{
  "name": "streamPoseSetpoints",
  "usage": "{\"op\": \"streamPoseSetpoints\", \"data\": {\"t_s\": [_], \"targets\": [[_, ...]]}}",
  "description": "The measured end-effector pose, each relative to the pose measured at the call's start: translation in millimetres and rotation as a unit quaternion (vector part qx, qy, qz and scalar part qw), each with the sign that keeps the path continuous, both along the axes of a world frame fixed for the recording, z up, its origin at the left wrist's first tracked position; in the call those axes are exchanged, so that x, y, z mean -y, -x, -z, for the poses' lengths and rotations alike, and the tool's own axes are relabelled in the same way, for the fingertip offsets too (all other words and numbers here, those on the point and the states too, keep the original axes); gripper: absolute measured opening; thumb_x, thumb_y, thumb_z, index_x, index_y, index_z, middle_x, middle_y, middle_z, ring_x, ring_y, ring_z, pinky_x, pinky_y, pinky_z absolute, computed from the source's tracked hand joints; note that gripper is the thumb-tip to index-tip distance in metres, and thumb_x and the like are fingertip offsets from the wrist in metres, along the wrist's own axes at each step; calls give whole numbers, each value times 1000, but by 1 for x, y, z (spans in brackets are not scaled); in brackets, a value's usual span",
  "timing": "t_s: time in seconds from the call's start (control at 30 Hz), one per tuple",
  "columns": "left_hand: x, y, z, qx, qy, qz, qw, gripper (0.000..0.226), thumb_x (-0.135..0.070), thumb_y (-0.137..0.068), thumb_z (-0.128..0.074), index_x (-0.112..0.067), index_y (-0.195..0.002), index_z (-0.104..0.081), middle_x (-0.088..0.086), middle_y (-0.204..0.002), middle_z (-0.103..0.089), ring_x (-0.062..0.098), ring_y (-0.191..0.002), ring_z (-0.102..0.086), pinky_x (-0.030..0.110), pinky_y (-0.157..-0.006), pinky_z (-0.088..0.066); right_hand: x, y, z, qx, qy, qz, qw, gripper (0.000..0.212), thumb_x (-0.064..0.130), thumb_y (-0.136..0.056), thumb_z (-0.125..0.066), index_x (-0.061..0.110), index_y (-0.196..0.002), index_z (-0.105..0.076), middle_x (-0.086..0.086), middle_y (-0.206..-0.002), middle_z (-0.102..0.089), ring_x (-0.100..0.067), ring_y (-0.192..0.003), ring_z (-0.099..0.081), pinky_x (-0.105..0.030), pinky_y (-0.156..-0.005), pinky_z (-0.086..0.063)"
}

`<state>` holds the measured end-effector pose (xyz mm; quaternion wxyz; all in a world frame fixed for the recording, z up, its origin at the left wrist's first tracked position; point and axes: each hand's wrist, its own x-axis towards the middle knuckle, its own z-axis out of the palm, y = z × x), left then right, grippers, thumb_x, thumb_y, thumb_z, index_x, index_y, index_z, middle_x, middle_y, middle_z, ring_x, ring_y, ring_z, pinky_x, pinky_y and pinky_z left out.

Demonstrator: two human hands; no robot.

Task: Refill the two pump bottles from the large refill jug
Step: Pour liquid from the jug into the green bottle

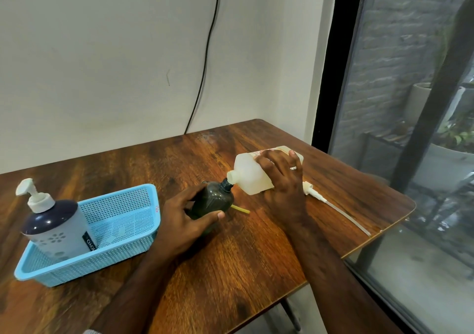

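My left hand [188, 213] grips a dark translucent pump bottle [214, 197] with its pump removed, tilted toward the right on the wooden table [230, 269]. My right hand [280, 177] holds the pale refill jug [247, 173] tipped on its side, its open spout touching the dark bottle's neck. The removed white pump with its long dip tube [333, 205] lies on the table right of my right hand. A second pump bottle [55, 226], grey-white with a dark top and white pump, stands in the blue basket [123, 244] at the left.
A small yellow piece [241, 209] lies on the table under the jug's spout. The table's right edge runs close behind the loose pump. A black cable [205, 59] hangs down the wall behind. A glass window is at the right.
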<state>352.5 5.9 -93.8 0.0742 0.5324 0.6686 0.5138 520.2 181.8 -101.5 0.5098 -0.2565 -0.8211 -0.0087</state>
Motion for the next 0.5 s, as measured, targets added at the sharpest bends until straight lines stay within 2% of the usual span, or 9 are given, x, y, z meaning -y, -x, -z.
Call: {"op": "streamPoseSetpoints", "data": {"t_s": [0.13,0.3,0.43,0.5], "targets": [[-2,3,2,-2,-3,-1,1000,68,-36,-69,-87,-29,-131,-59,-17,-119,-65,-10,-109,-56,14,-84,-48,-1,0,0,2,2,3,1000,80,22,-70,-90,30,-136,-44,-4,-139,-56,-27,-132,-48,-36,-125,-4],[-2,2,2,-2,-2,-2,1000,70,-37,-68,-86,-28,-132,-58,-16,-119,-64,-11,-109,-55,17,-85,-48,0,0,0,2,-1,4,1000,80,23,-71,-90,29,-137,-45,-4,-140,-55,-26,-132,-48,-37,-125,-3],[-1,1,1,1,-3,-1,1000,65,-32,-69,-87,-34,-127,-57,-21,-116,-63,-12,-108,-55,15,-84,-48,1,0,-1,3,1,2,1000,79,22,-71,-90,29,-136,-44,-5,-139,-55,-26,-132,-47,-36,-125,-1],[-1,1,1,0,-4,-2,1000,66,-33,-69,-87,-34,-128,-57,-20,-118,-63,-8,-109,-57,17,-85,-48,1,0,-1,4,-1,1,1000,80,22,-71,-90,29,-136,-44,-5,-140,-55,-26,-132,-46,-36,-125,-1]]}}
